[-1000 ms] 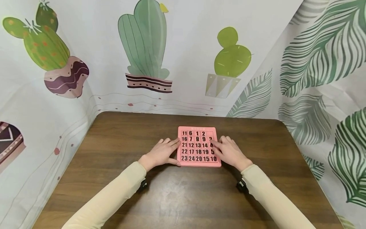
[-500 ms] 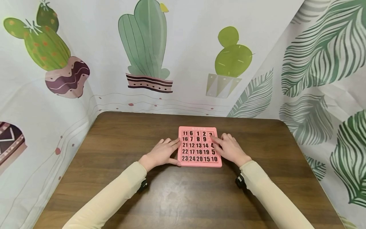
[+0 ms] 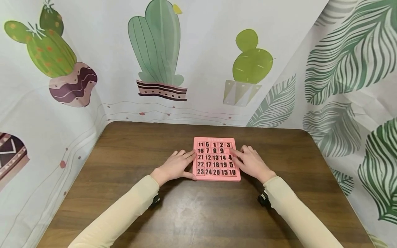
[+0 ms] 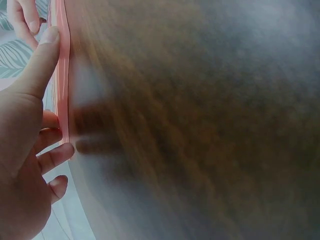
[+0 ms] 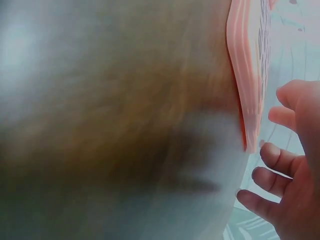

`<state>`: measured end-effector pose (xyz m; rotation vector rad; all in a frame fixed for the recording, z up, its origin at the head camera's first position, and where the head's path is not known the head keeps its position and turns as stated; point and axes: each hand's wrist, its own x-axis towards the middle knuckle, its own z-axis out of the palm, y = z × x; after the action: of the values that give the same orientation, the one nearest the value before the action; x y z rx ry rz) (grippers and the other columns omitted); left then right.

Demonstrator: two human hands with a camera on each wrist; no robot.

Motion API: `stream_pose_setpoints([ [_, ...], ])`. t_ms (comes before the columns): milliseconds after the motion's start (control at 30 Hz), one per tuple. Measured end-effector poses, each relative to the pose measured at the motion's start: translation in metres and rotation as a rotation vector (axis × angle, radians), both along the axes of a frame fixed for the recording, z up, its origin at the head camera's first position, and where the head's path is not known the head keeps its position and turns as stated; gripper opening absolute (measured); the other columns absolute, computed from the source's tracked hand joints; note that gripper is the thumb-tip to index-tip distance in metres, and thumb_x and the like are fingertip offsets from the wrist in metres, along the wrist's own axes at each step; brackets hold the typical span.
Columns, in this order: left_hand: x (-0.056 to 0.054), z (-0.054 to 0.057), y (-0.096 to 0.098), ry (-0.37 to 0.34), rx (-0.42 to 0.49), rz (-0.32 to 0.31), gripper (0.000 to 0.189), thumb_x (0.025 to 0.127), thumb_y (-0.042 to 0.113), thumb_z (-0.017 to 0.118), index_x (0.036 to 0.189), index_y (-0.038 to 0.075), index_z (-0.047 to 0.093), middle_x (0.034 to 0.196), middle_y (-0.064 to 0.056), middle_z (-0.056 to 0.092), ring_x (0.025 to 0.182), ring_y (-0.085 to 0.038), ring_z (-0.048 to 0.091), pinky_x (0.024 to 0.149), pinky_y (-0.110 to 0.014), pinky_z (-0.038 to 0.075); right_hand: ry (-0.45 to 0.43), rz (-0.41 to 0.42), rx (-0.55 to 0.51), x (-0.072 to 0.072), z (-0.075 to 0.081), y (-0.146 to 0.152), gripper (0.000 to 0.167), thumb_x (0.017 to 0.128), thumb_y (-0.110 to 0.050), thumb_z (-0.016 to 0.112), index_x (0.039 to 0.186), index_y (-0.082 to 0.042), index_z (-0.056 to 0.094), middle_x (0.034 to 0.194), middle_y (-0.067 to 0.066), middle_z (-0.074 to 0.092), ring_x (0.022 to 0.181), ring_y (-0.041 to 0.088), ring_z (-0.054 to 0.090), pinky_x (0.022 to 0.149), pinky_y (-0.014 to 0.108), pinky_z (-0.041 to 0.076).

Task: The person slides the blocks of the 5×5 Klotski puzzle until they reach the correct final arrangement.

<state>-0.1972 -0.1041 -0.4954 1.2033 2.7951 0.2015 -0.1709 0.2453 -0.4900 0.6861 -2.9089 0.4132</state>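
A pink number slide puzzle lies flat on the table, its tiles in rows. The tile marked 3 sits in the top right corner; below it is a gap partly covered by a fingertip. My left hand rests against the puzzle's left side, the thumb along its near edge and the other fingers loosely bent. My right hand reaches over the right edge, index fingertip at the gap and another finger beside the tile marked 4. In the right wrist view its lower fingers hang loosely beyond the puzzle's edge.
The brown wooden table extends around the puzzle on all sides. Behind it hangs a white cloth printed with cacti and leaves. Each wrist carries a small black camera below the sleeve.
The tile marked 3 has slid up into the top right corner under my right fingers, leaving the gap below it. My right index finger has then drawn back down. My left hand stays put.
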Motion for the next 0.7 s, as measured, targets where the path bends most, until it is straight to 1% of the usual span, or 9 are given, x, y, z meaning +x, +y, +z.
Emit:
stream_pose_setpoints([
  [100, -0.001, -0.001, 0.0, 0.007, -0.003, -0.003, 0.109, 0.08, 0.076, 0.069, 0.159, 0.006, 0.043, 0.165, -0.012, 0.039, 0.126, -0.028, 0.05, 0.101, -0.046, 0.04, 0.012, 0.017, 0.022, 0.01, 0.001, 0.004, 0.042, 0.1, -0.025, 0.069, 0.141, -0.014, 0.068, 0.08, 0.001, 0.043, 0.077, 0.021, 0.037, 0.071, 0.035, 0.031],
  [267, 0.0, 0.0, 0.0, 0.0, -0.002, -0.004, 0.109, 0.081, 0.076, 0.068, 0.159, 0.006, 0.042, 0.165, -0.012, 0.039, 0.127, -0.028, 0.049, 0.1, -0.046, 0.04, 0.01, 0.05, 0.043, 0.027, 0.0, 0.009, 0.04, 0.1, -0.026, 0.071, 0.138, -0.015, 0.071, 0.083, 0.0, 0.045, 0.076, 0.019, 0.036, 0.07, 0.033, 0.032],
  [367, 0.0, 0.001, 0.0, -0.005, 0.002, -0.005, 0.108, 0.081, 0.074, 0.069, 0.159, 0.005, 0.042, 0.165, -0.012, 0.039, 0.128, -0.029, 0.049, 0.101, -0.047, 0.04, 0.02, 0.076, 0.044, 0.033, 0.0, 0.012, 0.04, 0.098, -0.026, 0.073, 0.136, -0.014, 0.072, 0.083, -0.001, 0.046, 0.076, 0.018, 0.036, 0.07, 0.033, 0.032],
  [533, 0.0, 0.003, 0.0, -0.011, 0.016, -0.004, 0.106, 0.081, 0.072, 0.071, 0.159, 0.005, 0.043, 0.165, -0.013, 0.04, 0.128, -0.031, 0.049, 0.101, -0.048, 0.04, 0.038, 0.088, 0.054, 0.035, 0.0, 0.012, 0.04, 0.098, -0.024, 0.074, 0.136, -0.014, 0.072, 0.083, 0.0, 0.046, 0.076, 0.017, 0.036, 0.07, 0.033, 0.031],
  [700, 0.001, 0.004, 0.0, -0.017, 0.01, -0.006, 0.106, 0.082, 0.073, 0.07, 0.159, 0.006, 0.043, 0.165, -0.013, 0.039, 0.129, -0.031, 0.049, 0.102, -0.049, 0.04, -0.005, 0.058, 0.064, 0.032, 0.001, 0.011, 0.043, 0.098, -0.026, 0.073, 0.139, -0.015, 0.07, 0.084, 0.0, 0.046, 0.077, 0.018, 0.036, 0.071, 0.033, 0.031],
])
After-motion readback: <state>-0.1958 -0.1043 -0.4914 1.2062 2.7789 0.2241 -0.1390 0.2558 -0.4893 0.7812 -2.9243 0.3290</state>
